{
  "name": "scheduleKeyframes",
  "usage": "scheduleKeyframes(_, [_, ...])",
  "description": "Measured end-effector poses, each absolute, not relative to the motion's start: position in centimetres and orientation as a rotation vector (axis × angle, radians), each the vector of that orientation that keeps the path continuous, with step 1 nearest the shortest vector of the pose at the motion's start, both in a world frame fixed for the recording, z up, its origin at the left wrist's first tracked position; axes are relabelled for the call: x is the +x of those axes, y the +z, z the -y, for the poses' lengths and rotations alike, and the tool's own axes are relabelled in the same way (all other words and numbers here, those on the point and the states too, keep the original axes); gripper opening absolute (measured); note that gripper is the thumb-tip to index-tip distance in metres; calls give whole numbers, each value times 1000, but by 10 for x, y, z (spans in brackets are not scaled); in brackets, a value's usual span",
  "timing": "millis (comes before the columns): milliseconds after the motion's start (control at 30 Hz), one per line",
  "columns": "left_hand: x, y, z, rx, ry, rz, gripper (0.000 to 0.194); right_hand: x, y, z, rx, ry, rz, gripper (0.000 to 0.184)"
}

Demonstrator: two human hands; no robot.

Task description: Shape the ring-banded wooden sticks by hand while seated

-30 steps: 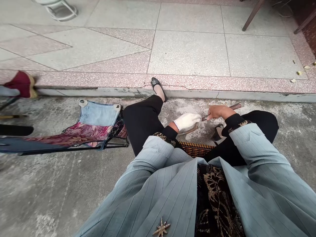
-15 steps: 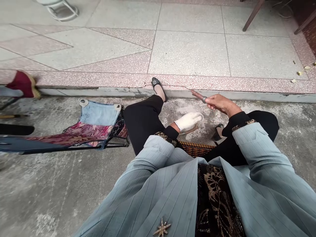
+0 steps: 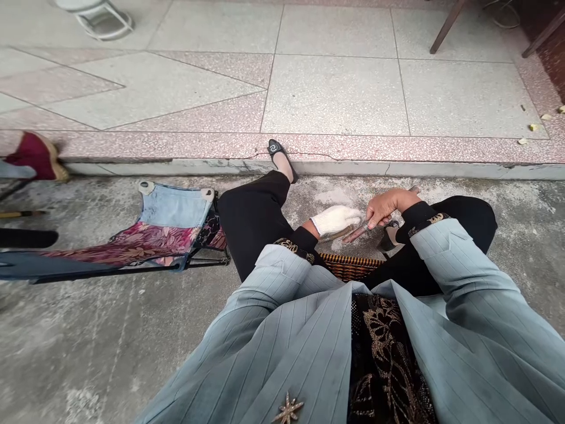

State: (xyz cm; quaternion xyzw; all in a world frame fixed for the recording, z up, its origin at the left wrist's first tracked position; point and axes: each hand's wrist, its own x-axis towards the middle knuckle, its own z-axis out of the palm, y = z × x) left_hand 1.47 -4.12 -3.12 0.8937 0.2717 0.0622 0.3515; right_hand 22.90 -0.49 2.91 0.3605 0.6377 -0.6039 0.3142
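My left hand (image 3: pixel 335 219) wears a white knitted glove and is closed on a curved tan stick-like piece (image 3: pixel 338 235), whose end sticks out under the palm. My bare right hand (image 3: pixel 386 206) grips a reddish-brown stick (image 3: pixel 355 234) with a band of grey wire wound round it. One end of that stick points down and left beside the glove; the other shows behind my right wrist. Both hands are close together between my knees, and I cannot make out whether the two pieces touch. Beneath them is the edge of a woven orange-and-black wicker piece (image 3: pixel 353 266).
A low tiled step (image 3: pixel 335 103) runs across in front, and my left shoe (image 3: pixel 281 160) rests against its edge. To the left lies a folding fabric chair (image 3: pixel 163 229). A person's red shoe (image 3: pixel 39 156) is at the far left. A white stool (image 3: pixel 101 20) stands on the step.
My right hand has swung the wire-wound stick down and left, from over the step's edge to beside the glove. The stick's front end now points toward me. My left hand has hardly moved.
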Motion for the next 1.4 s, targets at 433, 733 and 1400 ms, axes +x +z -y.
scheduleKeyframes(433, [18, -37, 41, 2323, 104, -921, 42, 232, 39, -5, 2126, -1536, -1913, 31])
scheduleKeyframes(733, [12, -32, 35, 2225, 77, -834, 40, 228, 24, 1, 1330, -1244, -1813, 32])
scheduleKeyframes(1400, [17, -36, 38, 2332, 33, -964, 40, 235, 30, -6, 1960, -1529, -1967, 29])
